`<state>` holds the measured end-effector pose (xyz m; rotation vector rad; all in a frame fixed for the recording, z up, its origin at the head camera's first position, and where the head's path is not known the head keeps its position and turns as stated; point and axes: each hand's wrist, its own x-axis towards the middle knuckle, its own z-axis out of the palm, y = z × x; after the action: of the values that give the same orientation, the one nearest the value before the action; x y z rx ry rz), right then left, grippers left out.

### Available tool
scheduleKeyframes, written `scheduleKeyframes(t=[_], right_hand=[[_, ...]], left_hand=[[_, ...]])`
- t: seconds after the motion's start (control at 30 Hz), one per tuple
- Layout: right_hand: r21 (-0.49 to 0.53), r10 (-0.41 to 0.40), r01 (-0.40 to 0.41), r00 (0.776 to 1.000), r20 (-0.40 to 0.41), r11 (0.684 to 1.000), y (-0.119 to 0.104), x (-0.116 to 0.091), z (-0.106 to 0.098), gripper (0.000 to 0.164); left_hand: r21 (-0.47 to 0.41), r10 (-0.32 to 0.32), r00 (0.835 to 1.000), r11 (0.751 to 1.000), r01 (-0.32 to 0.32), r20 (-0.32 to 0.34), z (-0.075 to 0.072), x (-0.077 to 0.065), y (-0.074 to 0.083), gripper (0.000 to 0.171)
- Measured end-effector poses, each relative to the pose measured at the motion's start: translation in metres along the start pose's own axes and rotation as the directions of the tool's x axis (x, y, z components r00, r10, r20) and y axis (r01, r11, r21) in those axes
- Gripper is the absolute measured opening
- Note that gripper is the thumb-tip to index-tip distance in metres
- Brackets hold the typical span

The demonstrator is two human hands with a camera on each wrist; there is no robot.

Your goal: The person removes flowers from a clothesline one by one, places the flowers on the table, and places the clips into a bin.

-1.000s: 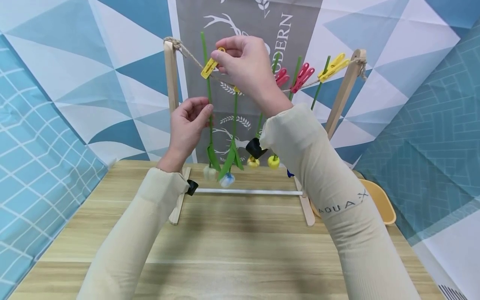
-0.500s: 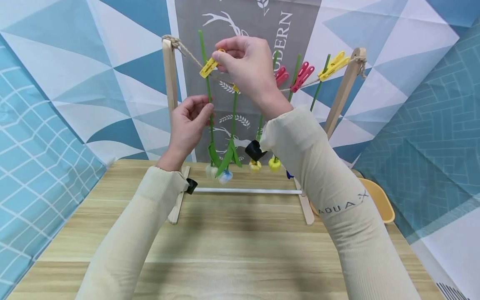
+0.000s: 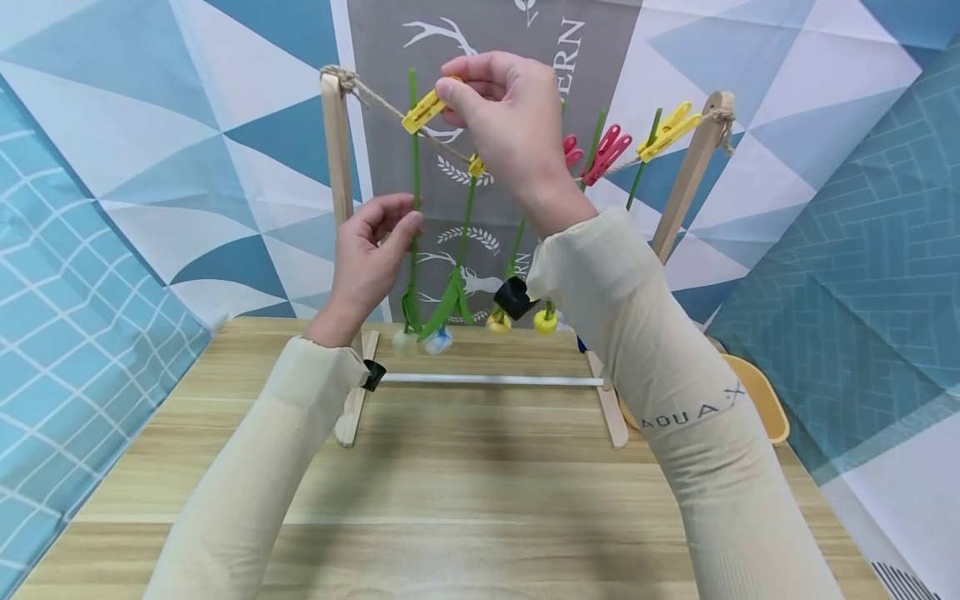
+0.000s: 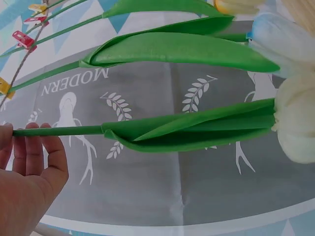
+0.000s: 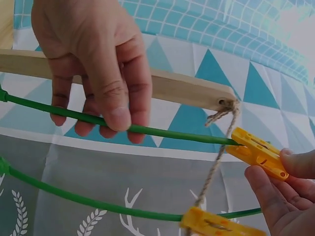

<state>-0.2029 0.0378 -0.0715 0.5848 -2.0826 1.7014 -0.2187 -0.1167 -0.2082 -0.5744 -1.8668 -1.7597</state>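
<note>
My left hand point(image 3: 371, 254) pinches the green stem point(image 4: 59, 131) of an artificial white tulip point(image 4: 298, 118), which hangs bloom down. Above it, my right hand point(image 3: 510, 125) holds a yellow clothespin point(image 5: 256, 152) by its handle end between thumb and fingers. The clothespin's nose is at the twine point(image 5: 215, 169) and the stem's upper part. Whether it grips both firmly I cannot tell. Beside this flower hangs a blue-and-white tulip point(image 3: 438, 340), held on the twine by another yellow clothespin point(image 3: 476, 166).
The twine runs between a left wooden post point(image 3: 337, 150) and a right wooden post point(image 3: 690, 179). More flowers hang from red clothespins point(image 3: 607, 155) and a yellow clothespin point(image 3: 669, 133) farther right. A white rod point(image 3: 487, 380) joins the feet. An orange container point(image 3: 757, 396) stands behind my right arm.
My right hand has risen slightly with the yellow clothespin, and the twine has lifted with it. The white and blue-and-white blooms have swung a little to the left. My left hand has barely moved.
</note>
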Motion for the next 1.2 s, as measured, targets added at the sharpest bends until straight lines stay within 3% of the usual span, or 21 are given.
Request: scheduleKeyframes(t=[0.23,0.53,0.93,1.2], right_hand=[[0.072,0.014,-0.012,1.0,-0.018,0.997,-0.011,-0.006,-0.008,0.022],[0.219,0.018,-0.004,0.998,-0.059,0.976,0.003,-0.012,-0.037,0.023],[0.293,0.137,-0.105,0.987,-0.089,0.95,0.028,-0.041,-0.087,0.031],[0.387,0.204,-0.161,0.976,-0.072,0.908,0.05,-0.057,-0.104,0.041]], left_hand=[[0.047,0.016,1.0,0.999,-0.016,-0.004,-0.005,-0.003,-0.003,0.028],[0.134,0.031,0.999,0.99,-0.033,0.019,-0.003,-0.01,-0.004,0.027],[0.33,0.007,0.987,0.942,-0.061,0.163,0.0,-0.029,0.002,0.025],[0.375,0.038,0.97,0.918,-0.129,0.241,0.002,-0.041,0.002,0.023]])
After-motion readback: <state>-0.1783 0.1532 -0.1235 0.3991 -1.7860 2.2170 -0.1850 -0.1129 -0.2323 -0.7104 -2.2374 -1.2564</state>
